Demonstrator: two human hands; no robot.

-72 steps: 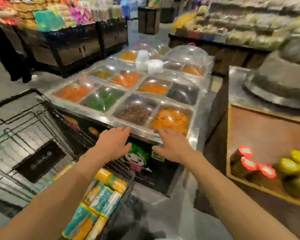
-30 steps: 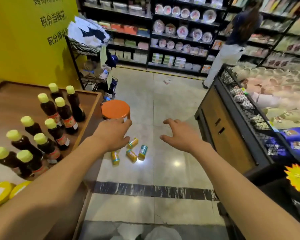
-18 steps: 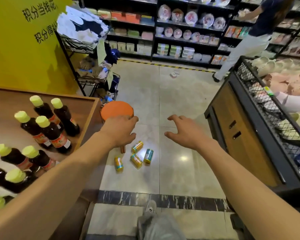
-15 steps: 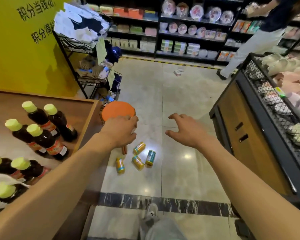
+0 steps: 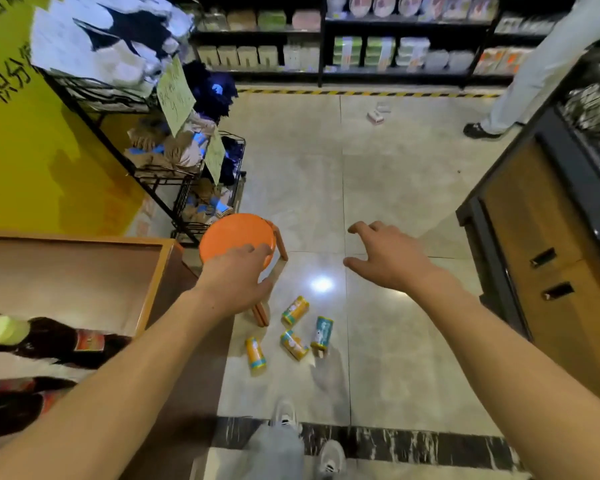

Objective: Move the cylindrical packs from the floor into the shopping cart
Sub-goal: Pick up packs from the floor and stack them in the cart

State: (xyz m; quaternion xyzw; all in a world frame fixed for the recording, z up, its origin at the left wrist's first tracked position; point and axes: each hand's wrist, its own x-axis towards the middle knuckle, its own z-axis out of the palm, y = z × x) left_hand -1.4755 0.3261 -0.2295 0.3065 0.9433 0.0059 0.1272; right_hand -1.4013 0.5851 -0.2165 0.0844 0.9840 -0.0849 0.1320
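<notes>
Nearest us, our feet in white sneakers [image 5: 329, 459] stand at the dark marble strip [image 5: 413, 446], well short of the orange stool [image 5: 238, 240], which we'll use as landmark.

Both arms stretch fwd, held out in mid-air prob. for balance and readiness while we walk in. Left hand [image 5: 234, 280] hangs in front of the stool seat in this view, fingers loosely curled, holding nothing. Right hand [image 5: 387, 259] is out to the stool's right, fingers spread and relaxed, also empty.

The task's things: four cylindrical packs lie on their sides on the floor tile [image 5: 395, 358] just in front of the stool's near leg. Yellow pack [image 5: 255, 356] is nearest us; a second yellow pack [image 5: 294, 344] sits just right of it; the teal pack [image 5: 322, 333] lies touching or nearly touching that one; the last yellow pack [image 5: 295, 310] lies closest to the stool leg. Scattered at odd angles, so they look dropped, not stacked. No shopping cart in view, so none can be loaded from here yet.

Left of the stool: wooden display table [image 5: 70, 275] w/ dark sauce bottles [image 5: 45, 341]. Behind it, a black wire rack [image 5: 187, 174] against the yellow wall. Right, a wooden cabinet [image 5: 548, 258].

Vs. half a sec ago: the packs sit lower and larger in view, fewer bottles show, head tilted further down — we've stepped closer. Hands unchanged.
</notes>
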